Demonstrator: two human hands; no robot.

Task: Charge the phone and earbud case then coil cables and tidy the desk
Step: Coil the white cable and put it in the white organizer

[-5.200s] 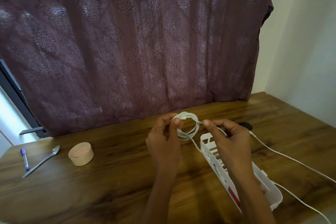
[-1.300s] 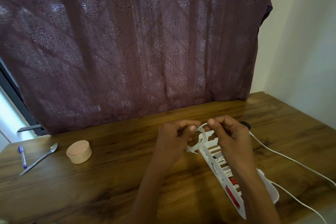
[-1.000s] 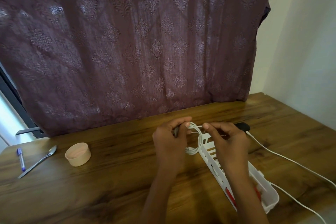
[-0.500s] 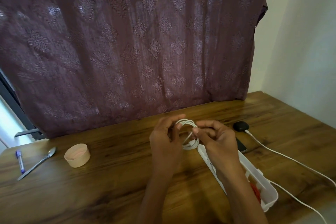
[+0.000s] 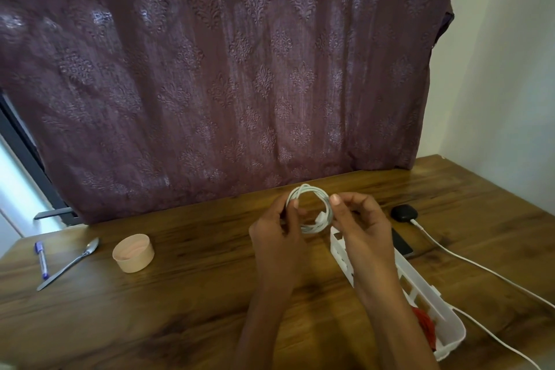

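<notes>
A white cable is wound into a small round coil, held above the wooden desk. My left hand pinches the coil's left side and my right hand pinches its right side. A black earbud case lies to the right with a white charging cable plugged into it. A black phone lies just beside my right hand, partly hidden by it. A second white cable runs along the front right.
A white slotted plastic tray with something red in it lies under my right forearm. A small beige cup, a spoon and a blue pen lie at the left. A purple curtain hangs behind.
The cable coil has been turned and tightened between my hands into a neat ring, with its loose end tucked in. The view has shifted so the earbud case and phone show more.
</notes>
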